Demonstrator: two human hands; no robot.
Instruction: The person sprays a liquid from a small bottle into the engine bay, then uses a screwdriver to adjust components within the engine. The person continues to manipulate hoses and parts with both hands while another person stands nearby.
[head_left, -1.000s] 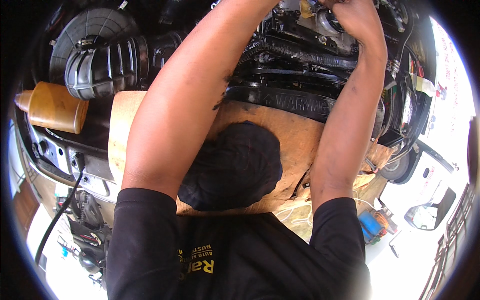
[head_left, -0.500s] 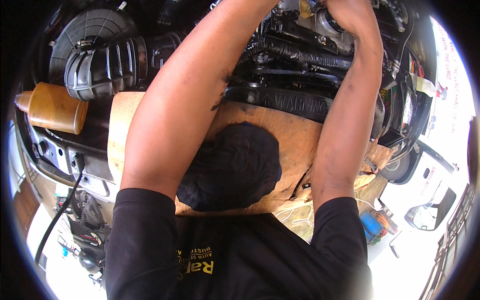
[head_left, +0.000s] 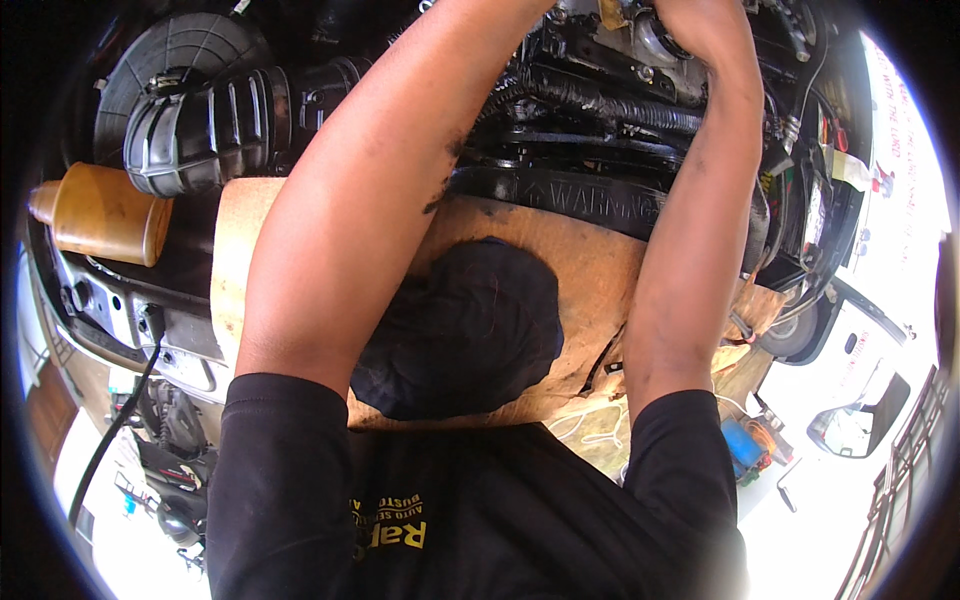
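Both of my bare forearms stretch forward over a car's engine bay. The left forearm, smudged with black grease, runs out past the top edge, so my left hand is out of sight. At the top right, part of my right hand [head_left: 697,28] shows, bent down beside a round metal part [head_left: 655,42] of the engine. Its fingers are cut off or hidden, and I cannot tell what they hold. A ribbed black hose [head_left: 620,108] crosses the engine just below that hand. Between my arms, a dark cloth cap [head_left: 470,330] appears over a stained tan cover sheet [head_left: 590,290].
A yellowish-brown plastic container [head_left: 112,215] lies at the left on the front of the bay. Behind it are a ribbed black intake duct [head_left: 205,130] and a round black housing [head_left: 185,55]. A black cable [head_left: 115,430] hangs at the left. A blue object [head_left: 743,446] lies at the lower right.
My right hand and both forearms stay in nearly the same place, with only slight shifts. The whole view has moved a little.
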